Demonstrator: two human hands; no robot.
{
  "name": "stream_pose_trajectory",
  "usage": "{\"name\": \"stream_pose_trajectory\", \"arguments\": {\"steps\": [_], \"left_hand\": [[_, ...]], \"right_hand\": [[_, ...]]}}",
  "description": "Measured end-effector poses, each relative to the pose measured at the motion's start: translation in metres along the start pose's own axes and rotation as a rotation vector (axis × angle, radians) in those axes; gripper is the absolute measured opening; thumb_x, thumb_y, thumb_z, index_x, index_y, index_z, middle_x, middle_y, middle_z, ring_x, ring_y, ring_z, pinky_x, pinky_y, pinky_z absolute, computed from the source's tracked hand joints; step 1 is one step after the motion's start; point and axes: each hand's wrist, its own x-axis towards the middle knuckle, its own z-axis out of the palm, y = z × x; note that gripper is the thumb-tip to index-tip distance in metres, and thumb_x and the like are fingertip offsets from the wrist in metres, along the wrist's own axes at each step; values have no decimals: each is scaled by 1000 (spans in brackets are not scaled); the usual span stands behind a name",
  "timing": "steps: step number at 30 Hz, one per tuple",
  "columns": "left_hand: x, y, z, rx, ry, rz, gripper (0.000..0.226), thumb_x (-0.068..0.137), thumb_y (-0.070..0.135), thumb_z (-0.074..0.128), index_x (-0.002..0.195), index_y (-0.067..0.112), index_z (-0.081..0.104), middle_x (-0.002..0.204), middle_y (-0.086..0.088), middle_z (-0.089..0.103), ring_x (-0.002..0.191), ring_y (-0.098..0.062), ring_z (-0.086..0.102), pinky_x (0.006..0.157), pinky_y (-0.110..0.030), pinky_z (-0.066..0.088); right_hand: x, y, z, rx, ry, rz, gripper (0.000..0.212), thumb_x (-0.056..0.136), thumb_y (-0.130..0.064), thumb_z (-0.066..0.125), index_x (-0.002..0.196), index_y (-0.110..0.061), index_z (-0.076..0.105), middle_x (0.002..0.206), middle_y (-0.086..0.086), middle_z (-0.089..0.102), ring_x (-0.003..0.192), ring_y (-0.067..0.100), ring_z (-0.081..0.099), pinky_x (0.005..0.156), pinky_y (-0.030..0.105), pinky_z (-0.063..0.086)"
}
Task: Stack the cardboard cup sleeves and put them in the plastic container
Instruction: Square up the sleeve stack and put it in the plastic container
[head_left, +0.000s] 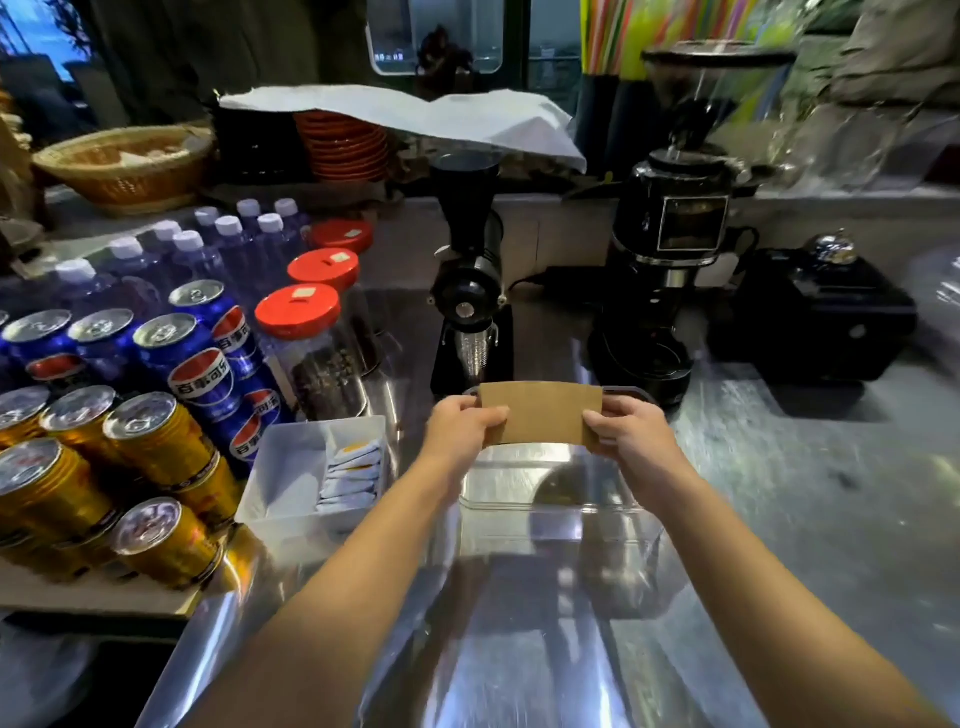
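Observation:
I hold a flat stack of brown cardboard cup sleeves (540, 413) upright between both hands, above the steel counter. My left hand (460, 426) pinches its left end and my right hand (626, 431) pinches its right end. Just below and in front of the sleeves sits a clear plastic container (550, 512), see-through and with nothing visible inside. How many sleeves are in the stack is not visible from this side.
A white tray (283, 480) of sachets stands left of the container. Further left are soda cans (192, 364), gold cans (156, 441), water bottles and red-lidded jars (298, 312). Two black coffee grinders (470, 291) (665, 249) and a black box (821, 312) stand behind.

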Motion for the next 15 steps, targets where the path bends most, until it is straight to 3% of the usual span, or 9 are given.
{"name": "stream_pose_trajectory", "arguments": {"steps": [3,8,10,15], "left_hand": [[17,-7,19,127,20,-108,6,82,8,57,88,6,58,82,-7,58,76,-20,53,71,-29,41],[37,-24,34,173,36,-238,5,80,4,52,85,5,51,93,-14,53,84,-26,49,78,-34,40],[45,-30,38,190,48,-257,15,80,5,52,95,4,52,95,-16,53,85,-28,51,77,-33,41],[60,-42,41,274,107,-250,6,82,7,56,80,5,51,75,-11,50,74,-23,47,64,-28,34]], "right_hand": [[19,6,-7,-37,33,139,19,84,3,53,102,-1,59,70,6,58,61,16,54,50,23,44],[39,21,-14,-62,89,299,15,84,4,53,77,-9,53,68,9,52,62,18,51,53,29,42],[46,25,-12,-108,122,324,11,84,3,54,79,-7,52,68,9,51,61,18,50,51,30,42],[61,36,-7,-218,171,369,11,84,2,54,94,0,53,74,13,53,69,24,52,53,31,45]]}}
